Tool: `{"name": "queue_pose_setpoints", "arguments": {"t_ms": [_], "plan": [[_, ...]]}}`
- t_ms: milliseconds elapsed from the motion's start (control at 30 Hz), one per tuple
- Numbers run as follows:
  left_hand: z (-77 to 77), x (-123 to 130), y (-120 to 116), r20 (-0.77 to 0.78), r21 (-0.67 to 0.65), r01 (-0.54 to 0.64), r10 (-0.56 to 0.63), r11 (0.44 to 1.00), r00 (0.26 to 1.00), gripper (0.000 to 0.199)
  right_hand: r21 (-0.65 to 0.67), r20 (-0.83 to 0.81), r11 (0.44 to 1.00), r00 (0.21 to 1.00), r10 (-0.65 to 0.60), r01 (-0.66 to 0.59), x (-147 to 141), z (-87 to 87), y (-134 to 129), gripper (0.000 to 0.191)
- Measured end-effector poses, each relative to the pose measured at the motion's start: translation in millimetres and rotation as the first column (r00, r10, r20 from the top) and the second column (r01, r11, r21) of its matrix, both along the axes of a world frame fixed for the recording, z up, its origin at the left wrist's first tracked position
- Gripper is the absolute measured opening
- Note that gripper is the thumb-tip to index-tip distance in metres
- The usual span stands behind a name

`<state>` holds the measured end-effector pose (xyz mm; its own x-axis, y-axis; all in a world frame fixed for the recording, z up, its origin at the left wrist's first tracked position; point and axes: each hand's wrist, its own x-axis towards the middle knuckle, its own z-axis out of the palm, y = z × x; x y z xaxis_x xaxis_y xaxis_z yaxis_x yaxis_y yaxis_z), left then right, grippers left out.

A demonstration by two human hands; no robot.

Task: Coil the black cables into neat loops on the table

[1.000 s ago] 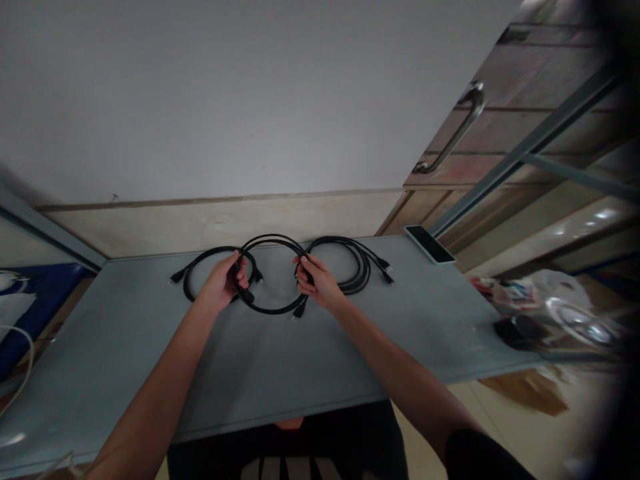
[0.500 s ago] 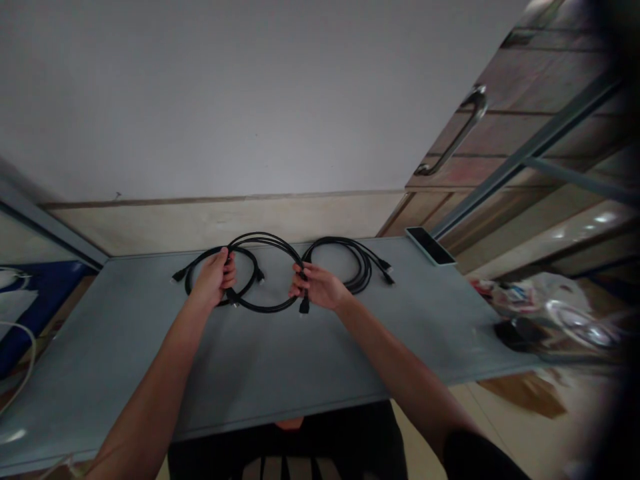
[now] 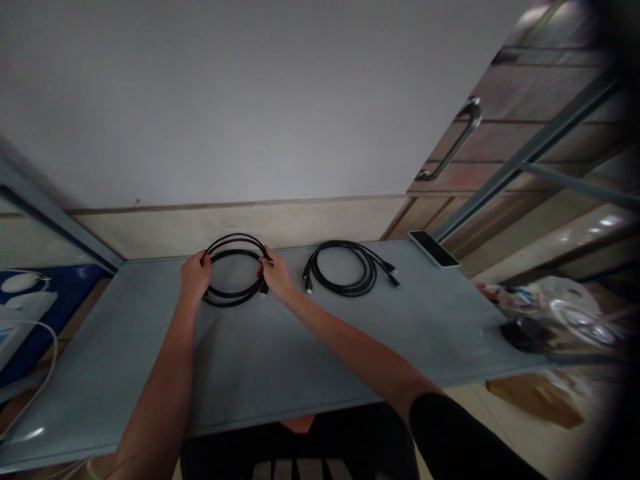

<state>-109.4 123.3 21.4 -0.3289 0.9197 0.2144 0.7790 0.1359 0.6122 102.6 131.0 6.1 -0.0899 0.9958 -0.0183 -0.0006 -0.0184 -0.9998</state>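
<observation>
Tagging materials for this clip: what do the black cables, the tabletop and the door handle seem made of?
Black cables: probably rubber or soft plastic, dull, bending in smooth loops. Tabletop: smooth grey with a faint sheen; painted metal or laminate, I can't tell. Door handle: likely polished metal, given its bright highlights.

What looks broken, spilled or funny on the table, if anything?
Nothing stands out. One black cable lies in a loose coil on the gray table; the left hand and right hand hold more looped cable. I see no spill or damage.
</observation>
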Motion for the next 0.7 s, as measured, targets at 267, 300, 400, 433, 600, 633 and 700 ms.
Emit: {"name": "queue_pose_setpoints", "arguments": {"t_ms": [267, 300, 400, 433, 600, 633, 700], "plan": [[-15.0, -14.9, 2.1, -0.419, -0.032, -0.036, 0.019, 0.999, 0.908, 0.040, 0.338, 0.764, 0.927, 0.622, -0.170, -0.163, -17.6, -11.7, -6.6, 0.039], [-15.7, -15.0, 1.4, -0.436, -0.022, -0.065, 0.049, 0.998, 0.899, 0.040, 0.334, 0.788, 0.924, 0.593, -0.166, -0.187, -17.3, -11.9, -6.7, 0.036], [-18.2, -16.4, 1.5, -0.455, 0.001, -0.088, 0.078, 0.996, 0.887, 0.039, 0.318, 0.840, 0.916, 0.521, -0.154, -0.243, -13.3, -8.3, -5.9, 0.031], [-19.5, -17.1, 2.2, -0.451, -0.007, -0.064, 0.054, 0.998, 0.891, 0.039, 0.318, 0.835, 0.919, 0.529, -0.155, -0.233, -10.8, -4.1, -7.2, 0.031], [-24.7, -18.1, 3.2, -0.408, -0.084, 0.015, -0.048, 0.996, 0.912, 0.037, 0.471, 0.476, 0.871, 0.872, -0.114, -0.144, 15.7, 65.0, -60.8, 0.032], [-24.4, -17.6, 2.0, -0.400, -0.074, 0.017, -0.045, 0.997, 0.916, 0.035, 0.495, 0.347, 0.856, 0.937, -0.039, -0.148, 24.8, 88.8, -82.6, 0.029], [-21.2, -16.0, -1.7, -0.385, -0.048, 0.022, -0.039, 0.999, 0.922, 0.033, 0.473, 0.124, 0.861, 0.981, 0.147, -0.189, 47.0, 138.6, -131.2, 0.028]]}}
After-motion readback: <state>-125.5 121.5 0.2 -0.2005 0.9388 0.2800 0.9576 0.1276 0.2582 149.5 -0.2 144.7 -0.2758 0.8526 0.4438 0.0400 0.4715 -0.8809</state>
